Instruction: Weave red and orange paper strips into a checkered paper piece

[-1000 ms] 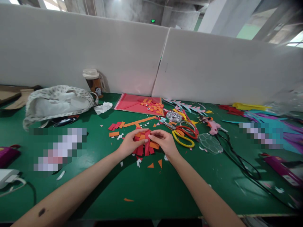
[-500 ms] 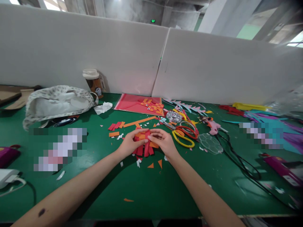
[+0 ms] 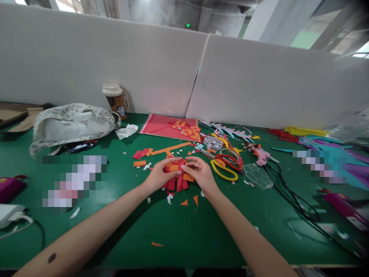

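Note:
A small woven piece of red and orange paper strips lies on the green table in the middle. My left hand pinches its left side, fingers closed on the strips. My right hand grips the right side, thumb and fingers closed on an orange strip. Loose red strip ends hang out toward me below both hands. Orange triangles and white scraps lie just in front of the piece.
Yellow and red scissors, a pink glue gun with black cable, a clear tray and a pink sheet with a woven fish lie beyond. A cup, cloth bag and cut strips sit left.
Both hands stay on the woven piece; the fingers shift only slightly. The view has drifted a little.

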The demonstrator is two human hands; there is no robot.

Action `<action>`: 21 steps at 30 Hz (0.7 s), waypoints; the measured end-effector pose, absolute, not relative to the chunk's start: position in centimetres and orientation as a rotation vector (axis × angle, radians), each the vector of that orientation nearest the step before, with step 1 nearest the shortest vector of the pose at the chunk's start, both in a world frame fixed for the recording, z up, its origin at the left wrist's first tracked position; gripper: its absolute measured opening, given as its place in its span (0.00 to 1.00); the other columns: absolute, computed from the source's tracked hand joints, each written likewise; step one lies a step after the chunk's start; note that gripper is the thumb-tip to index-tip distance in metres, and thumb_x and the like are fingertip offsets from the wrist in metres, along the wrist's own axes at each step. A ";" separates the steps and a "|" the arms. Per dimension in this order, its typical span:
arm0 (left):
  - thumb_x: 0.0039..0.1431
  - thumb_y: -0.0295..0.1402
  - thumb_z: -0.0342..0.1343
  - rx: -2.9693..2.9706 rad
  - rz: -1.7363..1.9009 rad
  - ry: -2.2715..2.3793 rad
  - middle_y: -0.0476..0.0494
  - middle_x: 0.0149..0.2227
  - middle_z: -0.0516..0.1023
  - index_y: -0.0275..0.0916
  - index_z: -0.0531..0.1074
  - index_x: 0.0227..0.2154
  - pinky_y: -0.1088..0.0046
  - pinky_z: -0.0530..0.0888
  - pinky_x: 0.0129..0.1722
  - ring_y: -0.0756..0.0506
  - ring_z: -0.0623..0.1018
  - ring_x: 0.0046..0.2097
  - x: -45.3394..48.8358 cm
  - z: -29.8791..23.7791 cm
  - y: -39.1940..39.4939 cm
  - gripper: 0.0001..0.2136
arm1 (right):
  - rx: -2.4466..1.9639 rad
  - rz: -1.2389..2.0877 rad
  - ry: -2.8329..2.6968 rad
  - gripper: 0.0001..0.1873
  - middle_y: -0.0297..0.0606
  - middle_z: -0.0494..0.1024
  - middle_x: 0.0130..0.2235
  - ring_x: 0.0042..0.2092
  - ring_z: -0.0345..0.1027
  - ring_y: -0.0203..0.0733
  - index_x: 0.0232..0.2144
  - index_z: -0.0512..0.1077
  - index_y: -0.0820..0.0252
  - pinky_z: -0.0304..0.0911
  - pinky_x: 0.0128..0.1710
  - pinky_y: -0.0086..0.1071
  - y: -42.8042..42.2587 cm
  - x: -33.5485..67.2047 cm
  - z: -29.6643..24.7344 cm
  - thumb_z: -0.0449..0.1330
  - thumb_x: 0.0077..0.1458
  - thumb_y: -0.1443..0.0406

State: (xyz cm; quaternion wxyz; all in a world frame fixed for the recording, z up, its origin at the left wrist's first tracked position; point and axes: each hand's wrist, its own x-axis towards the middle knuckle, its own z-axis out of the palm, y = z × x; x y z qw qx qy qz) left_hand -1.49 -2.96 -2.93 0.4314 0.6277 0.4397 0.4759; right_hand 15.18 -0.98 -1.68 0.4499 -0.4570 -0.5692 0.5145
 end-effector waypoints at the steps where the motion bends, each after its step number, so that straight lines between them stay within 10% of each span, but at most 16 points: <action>1: 0.48 0.33 0.59 1.565 1.188 1.092 0.44 0.50 0.72 0.43 0.70 0.46 0.64 0.64 0.54 0.44 0.70 0.52 -1.5 -3.0 -2.9 0.19 | -1.131 1.276 -1.401 0.20 0.36 0.75 0.30 0.33 0.70 0.39 0.37 0.68 0.59 0.64 0.37 0.35 -1.0 15.2 -1.7 0.66 0.40 0.60; 21: 0.48 0.31 0.59 1.566 1.184 1.100 0.43 0.49 0.72 0.42 0.69 0.46 0.64 0.65 0.53 0.45 0.71 0.51 -1.4 -2.9 -2.9 0.19 | -1.144 1.346 -1.327 0.17 0.33 0.76 0.29 0.33 0.71 0.40 0.39 0.69 0.57 0.65 0.40 0.36 -1.0 15.1 -1.6 0.62 0.45 0.60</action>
